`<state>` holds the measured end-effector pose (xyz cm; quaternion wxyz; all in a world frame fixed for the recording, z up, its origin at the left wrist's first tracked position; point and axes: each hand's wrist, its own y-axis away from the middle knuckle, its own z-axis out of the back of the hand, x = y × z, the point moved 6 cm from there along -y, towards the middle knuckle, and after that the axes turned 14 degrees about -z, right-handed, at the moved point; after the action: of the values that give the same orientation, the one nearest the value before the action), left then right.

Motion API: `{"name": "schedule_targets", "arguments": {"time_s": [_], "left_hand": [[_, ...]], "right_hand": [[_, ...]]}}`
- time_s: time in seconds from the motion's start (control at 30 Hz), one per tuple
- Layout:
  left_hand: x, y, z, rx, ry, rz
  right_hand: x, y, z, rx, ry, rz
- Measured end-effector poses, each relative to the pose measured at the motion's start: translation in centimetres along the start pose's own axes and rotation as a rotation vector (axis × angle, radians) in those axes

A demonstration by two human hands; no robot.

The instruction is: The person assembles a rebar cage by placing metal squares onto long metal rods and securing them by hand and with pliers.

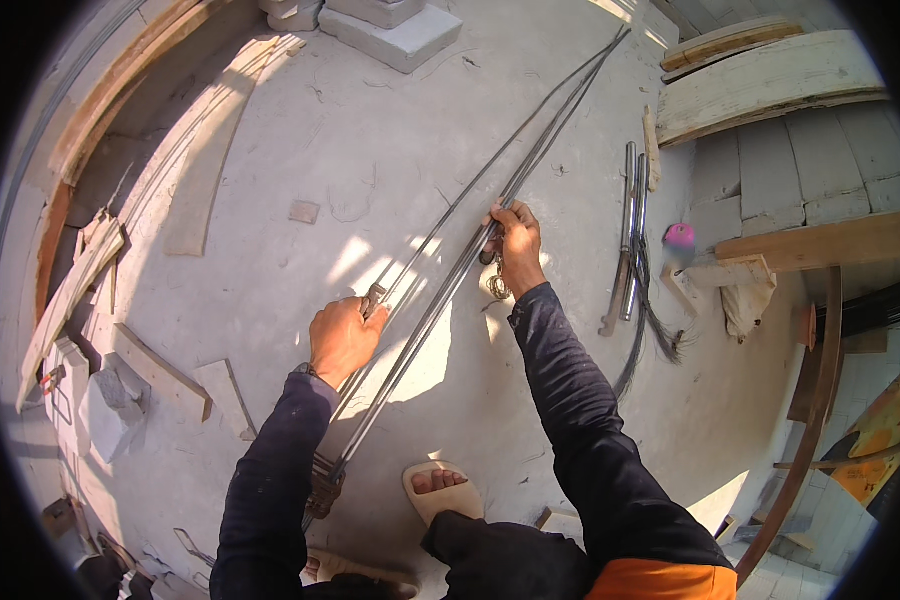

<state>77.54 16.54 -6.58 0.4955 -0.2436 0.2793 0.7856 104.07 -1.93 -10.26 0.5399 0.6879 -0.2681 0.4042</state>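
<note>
Long metal rods (440,300) run slantwise between your hands and beyond both. Your right hand (515,245) is closed round the bundle; your left hand (345,340) pinches a small metal piece (374,294), exact grip unclear. Rods could roll or spread if the right grip loosens; a slip could pinch fingers or drop steel on your open-toed sandal (440,490), below the right hand. Thin looped wire (498,286) under the right hand could snag. Rods: slim, straight, dull grey. Floor (270,200) around: pale, smooth, sunlit patches. Right of right hand: shiny round pipes (630,230).
</note>
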Motion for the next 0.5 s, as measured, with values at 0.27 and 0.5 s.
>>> {"name": "schedule_targets", "arguments": {"time_s": [0.27, 0.5], "left_hand": [[-0.3, 0.1, 0.3, -0.07, -0.015, -0.023], [-0.9, 0.4, 0.2, -0.052, -0.027, -0.021]], "right_hand": [[-3.0, -2.7, 0.8, 0.135, 0.297, -0.19], [0.0, -0.4, -0.7, 0.019, 1.519, 0.595]]}}
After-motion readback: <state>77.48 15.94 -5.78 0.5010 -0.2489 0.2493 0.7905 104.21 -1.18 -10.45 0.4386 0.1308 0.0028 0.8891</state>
